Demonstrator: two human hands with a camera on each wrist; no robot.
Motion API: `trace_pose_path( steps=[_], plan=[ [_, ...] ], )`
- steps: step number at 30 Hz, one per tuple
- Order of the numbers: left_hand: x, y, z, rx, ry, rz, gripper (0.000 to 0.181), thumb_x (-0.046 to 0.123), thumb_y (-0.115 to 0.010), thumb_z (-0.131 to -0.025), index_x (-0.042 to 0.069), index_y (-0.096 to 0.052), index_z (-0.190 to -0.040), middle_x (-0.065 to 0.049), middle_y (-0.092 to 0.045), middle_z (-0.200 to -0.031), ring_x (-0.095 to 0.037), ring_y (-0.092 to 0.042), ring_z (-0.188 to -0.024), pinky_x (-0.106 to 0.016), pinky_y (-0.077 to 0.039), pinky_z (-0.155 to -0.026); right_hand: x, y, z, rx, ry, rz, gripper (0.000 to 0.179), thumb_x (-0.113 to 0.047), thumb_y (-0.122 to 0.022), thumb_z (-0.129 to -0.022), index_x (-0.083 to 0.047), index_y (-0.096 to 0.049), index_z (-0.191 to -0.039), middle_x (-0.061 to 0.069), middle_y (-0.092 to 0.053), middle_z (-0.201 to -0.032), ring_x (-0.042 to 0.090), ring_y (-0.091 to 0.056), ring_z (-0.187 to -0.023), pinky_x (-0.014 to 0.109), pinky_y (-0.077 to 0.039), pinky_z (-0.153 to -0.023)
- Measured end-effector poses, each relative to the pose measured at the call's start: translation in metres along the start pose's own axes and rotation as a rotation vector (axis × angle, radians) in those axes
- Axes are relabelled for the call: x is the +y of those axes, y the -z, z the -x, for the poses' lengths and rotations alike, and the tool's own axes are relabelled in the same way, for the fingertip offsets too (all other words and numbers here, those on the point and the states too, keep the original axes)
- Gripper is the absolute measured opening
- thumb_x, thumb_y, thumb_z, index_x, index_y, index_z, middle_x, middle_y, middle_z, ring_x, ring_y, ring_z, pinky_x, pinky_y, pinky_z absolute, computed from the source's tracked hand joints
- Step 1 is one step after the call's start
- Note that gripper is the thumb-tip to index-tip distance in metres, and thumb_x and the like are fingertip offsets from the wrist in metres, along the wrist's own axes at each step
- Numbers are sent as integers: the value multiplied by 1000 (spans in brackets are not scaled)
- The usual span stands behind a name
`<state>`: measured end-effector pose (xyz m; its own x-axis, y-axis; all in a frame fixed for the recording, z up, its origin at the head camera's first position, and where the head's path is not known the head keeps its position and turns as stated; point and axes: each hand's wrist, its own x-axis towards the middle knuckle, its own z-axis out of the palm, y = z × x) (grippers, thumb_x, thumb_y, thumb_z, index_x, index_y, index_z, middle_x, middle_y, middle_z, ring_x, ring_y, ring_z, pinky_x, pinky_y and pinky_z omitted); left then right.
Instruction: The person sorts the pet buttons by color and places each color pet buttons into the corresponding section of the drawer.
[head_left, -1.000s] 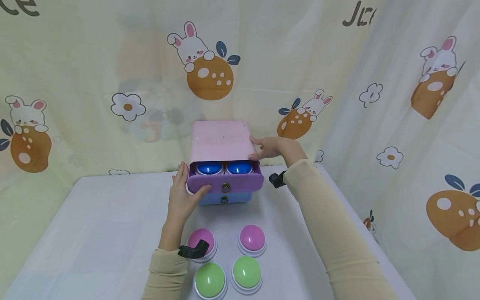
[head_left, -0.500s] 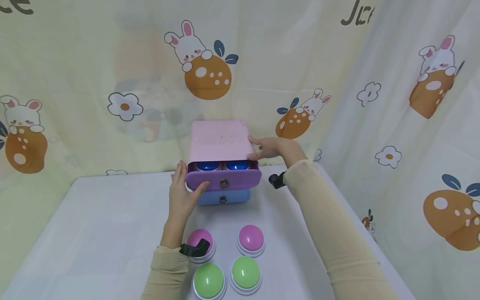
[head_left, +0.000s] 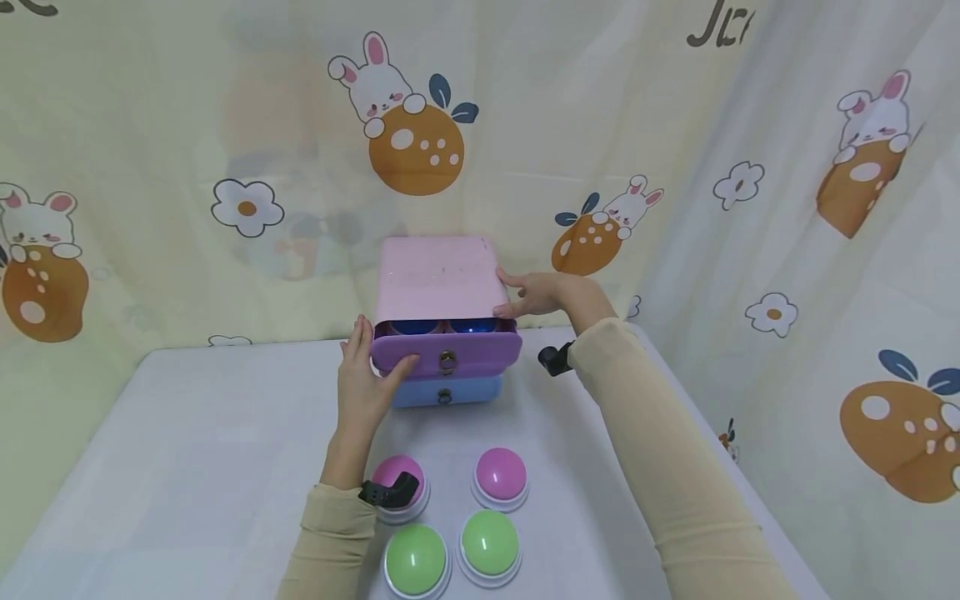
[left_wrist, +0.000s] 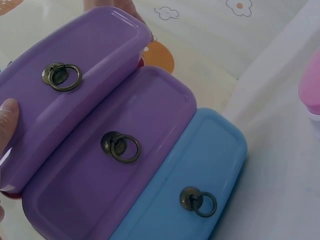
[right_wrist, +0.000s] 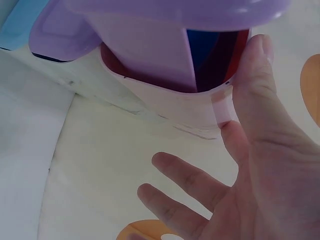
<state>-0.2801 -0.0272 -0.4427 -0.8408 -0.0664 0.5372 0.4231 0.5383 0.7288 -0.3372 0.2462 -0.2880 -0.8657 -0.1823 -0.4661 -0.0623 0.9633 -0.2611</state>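
Against a drawer box (head_left: 442, 292) on a white table (head_left: 217, 442) by rabbit-print curtains (head_left: 300, 108), left fingers (head_left: 363, 337) and right fingers (right_wrist: 235, 142) wide.

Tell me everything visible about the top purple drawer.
The top purple drawer looks like glossy plastic, with a round-cornered front and a bronze-coloured ring pull. It juts partly out of the pink casing, facing the head camera, above a second purple drawer. Two blue rounded tops show partly inside. The left hand's thumb rests on its front.
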Motion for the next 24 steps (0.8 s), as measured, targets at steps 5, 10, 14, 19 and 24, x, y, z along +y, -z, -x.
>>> trace_pose_path(
  steps=[5,10,14,19,24],
  plan=[
    [-1,-1,-1,4,0,2,93,41,-77,-76,-7,-33,-143,-20,-29,-153,-39,-29,-140,-54,-14,-118,1,-1,0,-2,-6,0,94,-66,-54,-82,-37,3,-151,11,-9,-160,36,-10,-147,61,-16,-115],
    [-1,-3,-2,28,-5,13,92,40,-77,-76,-8,-34,-142,-20,-30,-153,-40,-28,-140,-56,-15,-117,1,-1,-1,2,2,8,94,-67,-53,-82,-37,3,-151,11,-10,-160,35,-10,-147,60,-15,-116],
    [-2,-5,-3,35,1,5,91,40,-78,-76,-8,-34,-142,-20,-31,-152,-40,-28,-140,-55,-14,-117,1,-1,0,4,-6,2,93,-67,-53,-82,-38,3,-151,10,-10,-160,35,-10,-147,60,-16,-115],
    [-3,-7,-3,60,14,2,91,40,-78,-76,-7,-36,-141,-19,-33,-151,-41,-29,-139,-57,-17,-116,1,-2,0,6,-16,-10,94,-68,-54,-81,-40,3,-150,9,-10,-161,35,-10,-147,61,-16,-115],
    [-3,-9,-5,82,11,-9,91,42,-78,-75,-7,-38,-140,-19,-36,-150,-39,-32,-139,-54,-19,-117,0,-3,1,4,-10,-15,93,-68,-53,-82,-41,4,-150,9,-8,-161,34,-9,-147,61,-14,-115]
  ],
)
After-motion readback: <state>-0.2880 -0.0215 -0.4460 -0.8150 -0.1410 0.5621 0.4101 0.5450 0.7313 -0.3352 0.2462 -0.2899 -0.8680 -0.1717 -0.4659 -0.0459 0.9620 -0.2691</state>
